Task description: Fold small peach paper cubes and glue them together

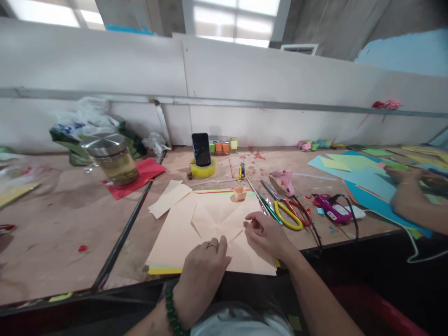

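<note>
A creased peach paper piece (217, 218) lies on a stack of peach sheets (168, 247), with yellow and green edges showing beneath. My left hand (205, 266), wearing a ring and a green bead bracelet, rests at the near edge of the creased piece, its fingers lying flat and slightly bent. My right hand (262, 233) is at the right side of that piece, fingers curled with thumb and index finger close together; whether they pinch its corner is hard to make out. A small folded peach box (240, 193) sits at the stack's far edge.
Scissors (289, 214), a pink glue gun (287, 182) and a purple glue gun (332, 208) lie to the right. A phone (201, 149) leans on yellow tape (203, 169). A glass jar (115, 163) stands left on red paper (149, 175). Another person's hands (413, 186) are at far right.
</note>
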`<state>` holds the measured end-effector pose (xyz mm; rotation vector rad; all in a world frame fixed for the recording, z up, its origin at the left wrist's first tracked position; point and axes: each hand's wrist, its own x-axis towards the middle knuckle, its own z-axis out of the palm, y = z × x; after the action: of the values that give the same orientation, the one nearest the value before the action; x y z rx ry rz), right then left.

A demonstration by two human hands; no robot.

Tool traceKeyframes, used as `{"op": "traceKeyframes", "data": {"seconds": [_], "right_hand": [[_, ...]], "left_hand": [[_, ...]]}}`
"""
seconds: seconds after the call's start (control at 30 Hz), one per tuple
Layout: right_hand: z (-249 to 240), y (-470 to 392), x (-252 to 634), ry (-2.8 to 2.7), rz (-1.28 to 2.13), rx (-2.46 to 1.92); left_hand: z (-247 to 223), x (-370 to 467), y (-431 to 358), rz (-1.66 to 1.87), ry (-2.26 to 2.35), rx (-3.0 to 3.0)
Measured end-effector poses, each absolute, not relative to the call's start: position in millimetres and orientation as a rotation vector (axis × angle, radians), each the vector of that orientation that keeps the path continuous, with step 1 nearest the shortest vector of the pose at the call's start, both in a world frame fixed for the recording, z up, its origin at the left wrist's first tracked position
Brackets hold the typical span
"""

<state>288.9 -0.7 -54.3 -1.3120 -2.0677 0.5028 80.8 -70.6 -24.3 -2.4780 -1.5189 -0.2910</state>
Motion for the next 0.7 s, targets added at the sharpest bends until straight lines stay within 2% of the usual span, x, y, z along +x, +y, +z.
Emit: {"op": "traceKeyframes", "data": {"seconds": [0.17,0.33,0.53,0.63,0.7], "right_hand": [[-52,-4,290,-2.135,0.350,-1.261],[-56,-4,291,-2.136,0.227,-1.223],[-55,0,291,-2.154,-0.241,-1.034],[-43,0,290,-2.282,-0.319,-0.811],[-34,-1,283,-2.384,-0.334,-0.627]], "left_hand": [[-16,104,-58,-0.004,-1.543,-2.468],[-17,102,-58,0.010,-1.511,-2.518],[-4,65,-53,-0.262,-1.272,-2.619],[-5,41,-43,-0.482,-1.086,-2.586],[-9,30,-36,-0.509,-1.087,-2.521]]}}
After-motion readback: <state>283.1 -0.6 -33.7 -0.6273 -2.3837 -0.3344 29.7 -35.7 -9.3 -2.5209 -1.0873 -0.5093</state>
